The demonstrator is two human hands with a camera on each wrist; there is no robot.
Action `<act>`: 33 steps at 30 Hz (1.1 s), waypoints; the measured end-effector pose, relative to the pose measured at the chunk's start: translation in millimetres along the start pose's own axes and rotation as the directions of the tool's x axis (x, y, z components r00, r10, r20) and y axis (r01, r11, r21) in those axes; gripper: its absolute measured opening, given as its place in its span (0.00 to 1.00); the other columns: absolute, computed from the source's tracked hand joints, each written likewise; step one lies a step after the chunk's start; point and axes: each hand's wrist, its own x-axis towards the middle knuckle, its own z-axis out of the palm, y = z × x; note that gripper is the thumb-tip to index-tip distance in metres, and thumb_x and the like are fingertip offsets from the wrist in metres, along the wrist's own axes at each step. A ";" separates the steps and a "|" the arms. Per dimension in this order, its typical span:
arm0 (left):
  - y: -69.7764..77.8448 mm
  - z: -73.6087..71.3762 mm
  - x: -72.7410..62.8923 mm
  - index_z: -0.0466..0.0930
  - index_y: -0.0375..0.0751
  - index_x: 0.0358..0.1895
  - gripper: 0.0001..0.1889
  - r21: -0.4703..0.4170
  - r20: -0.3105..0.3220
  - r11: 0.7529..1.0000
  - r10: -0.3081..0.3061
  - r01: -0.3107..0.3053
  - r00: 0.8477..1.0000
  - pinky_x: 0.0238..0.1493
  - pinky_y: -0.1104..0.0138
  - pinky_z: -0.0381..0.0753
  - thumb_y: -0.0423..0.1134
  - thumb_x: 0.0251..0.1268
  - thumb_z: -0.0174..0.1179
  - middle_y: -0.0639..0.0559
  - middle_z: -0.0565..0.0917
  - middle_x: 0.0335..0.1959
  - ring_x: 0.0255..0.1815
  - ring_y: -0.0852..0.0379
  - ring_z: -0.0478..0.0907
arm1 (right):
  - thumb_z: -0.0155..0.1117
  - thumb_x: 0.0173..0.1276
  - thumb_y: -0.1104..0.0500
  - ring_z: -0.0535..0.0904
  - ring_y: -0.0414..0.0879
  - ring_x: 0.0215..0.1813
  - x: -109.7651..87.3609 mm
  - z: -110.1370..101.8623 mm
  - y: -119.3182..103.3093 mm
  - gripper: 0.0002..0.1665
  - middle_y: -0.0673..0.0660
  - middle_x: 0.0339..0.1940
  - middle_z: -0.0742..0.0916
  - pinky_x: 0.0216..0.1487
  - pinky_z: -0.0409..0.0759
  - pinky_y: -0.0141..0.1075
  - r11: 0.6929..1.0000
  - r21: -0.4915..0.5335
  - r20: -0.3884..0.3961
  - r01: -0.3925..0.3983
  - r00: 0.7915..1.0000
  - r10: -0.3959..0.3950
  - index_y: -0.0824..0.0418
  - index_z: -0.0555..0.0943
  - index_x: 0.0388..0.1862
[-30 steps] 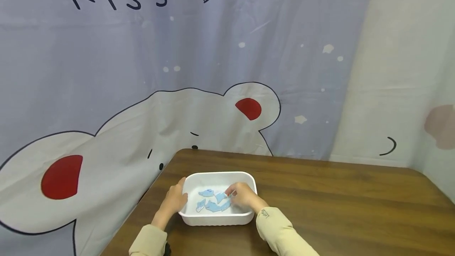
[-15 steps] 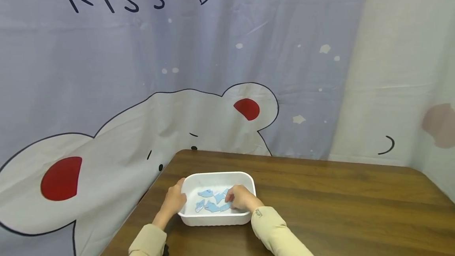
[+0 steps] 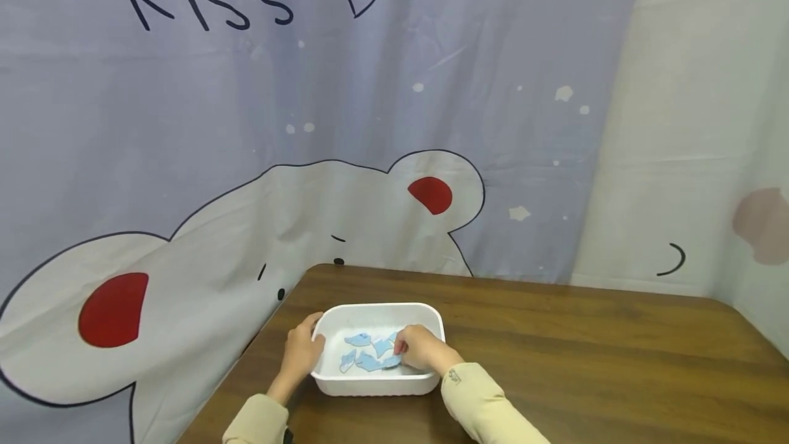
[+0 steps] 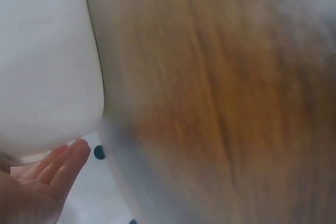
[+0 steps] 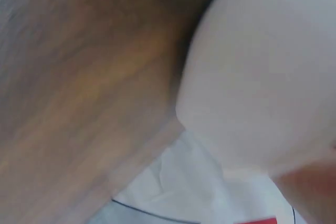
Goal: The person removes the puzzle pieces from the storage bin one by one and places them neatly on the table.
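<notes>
A white plastic basin (image 3: 376, 386) stands on the table, and several flat, light-blue pieces with jagged edges lie in it. My left hand (image 3: 301, 351) grips the basin's left side, thumb over the rim and fingers on the outer wall; the left wrist view shows those fingers (image 4: 71, 166) against the wall. My right hand (image 3: 421, 348) reaches in over the right side, fingers bent down and pinching a blue piece (image 3: 391, 362) at its edge. Another jagged piece (image 3: 369, 362) lies just left of it. The hand partly hides a piece behind it.
The brown wooden table (image 3: 585, 355) extends to the right of the basin. Behind it hangs a printed curtain (image 3: 524, 122) with a white bear figure and the word "kiss". More jagged pieces (image 3: 358, 340) lie toward the basin's back and left.
My right hand has come slightly nearer inside the basin, its fingertips moving from the back-right piece down to the front-right one. My left hand keeps its grip on the basin.
</notes>
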 end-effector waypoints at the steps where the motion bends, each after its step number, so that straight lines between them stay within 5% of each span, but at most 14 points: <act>1: -0.7 0.9 0.1 0.75 0.26 0.59 0.23 0.013 0.002 1.000 -0.005 0.005 1.000 0.52 0.46 0.79 0.25 0.57 0.53 0.27 0.82 0.51 0.53 0.34 0.81 | 0.65 0.49 0.74 0.74 0.40 0.31 -1.1 -2.8 0.8 0.08 0.55 0.26 0.84 0.37 0.74 0.30 1.000 0.010 -0.002 0.010 1.000 -0.010 0.65 0.83 0.27; 7: -2.7 -2.0 -1.7 0.75 0.26 0.59 0.23 0.054 0.008 0.998 -0.012 0.011 1.000 0.51 0.44 0.78 0.26 0.57 0.53 0.26 0.82 0.52 0.52 0.32 0.81 | 0.64 0.51 0.73 0.76 0.41 0.33 -13.7 -32.9 12.5 0.07 0.57 0.28 0.85 0.37 0.74 0.29 0.996 0.057 -0.075 0.073 0.995 -0.069 0.67 0.83 0.30; 16: -1.9 -3.4 -5.7 0.74 0.28 0.61 0.24 0.120 0.033 0.993 -0.025 0.021 0.999 0.45 0.43 0.79 0.28 0.59 0.52 0.26 0.81 0.54 0.47 0.30 0.82 | 0.64 0.55 0.70 0.76 0.38 0.32 -70.5 -93.1 59.4 0.04 0.54 0.29 0.84 0.33 0.74 0.28 0.999 0.043 -0.220 -0.019 0.975 0.028 0.65 0.82 0.31; 22: 2.8 -6.1 -2.6 0.73 0.27 0.60 0.23 0.143 0.035 0.990 -0.001 -0.004 0.999 0.40 0.43 0.79 0.28 0.59 0.52 0.25 0.81 0.52 0.43 0.28 0.82 | 0.66 0.56 0.69 0.74 0.34 0.30 -99.1 -85.7 82.5 0.03 0.52 0.27 0.83 0.32 0.73 0.28 0.997 0.059 -0.170 -0.054 0.983 0.063 0.64 0.81 0.30; 28: 7.9 -8.8 -0.2 0.74 0.29 0.60 0.22 0.161 0.027 0.987 -0.009 0.004 1.000 0.36 0.43 0.78 0.30 0.61 0.52 0.26 0.82 0.51 0.40 0.29 0.83 | 0.67 0.56 0.70 0.74 0.36 0.31 -105.8 -62.8 90.2 0.05 0.51 0.28 0.83 0.34 0.74 0.27 0.990 0.116 -0.027 -0.083 0.996 0.087 0.64 0.81 0.30; 33: 8.6 -3.8 -1.3 0.74 0.30 0.60 0.23 0.166 0.038 0.986 -0.012 0.005 0.999 0.32 0.46 0.77 0.31 0.60 0.52 0.26 0.82 0.50 0.36 0.31 0.83 | 0.69 0.52 0.71 0.72 0.35 0.28 -109.2 -51.0 94.4 0.07 0.50 0.24 0.82 0.30 0.72 0.27 0.983 0.153 0.010 -0.098 0.995 0.097 0.64 0.80 0.27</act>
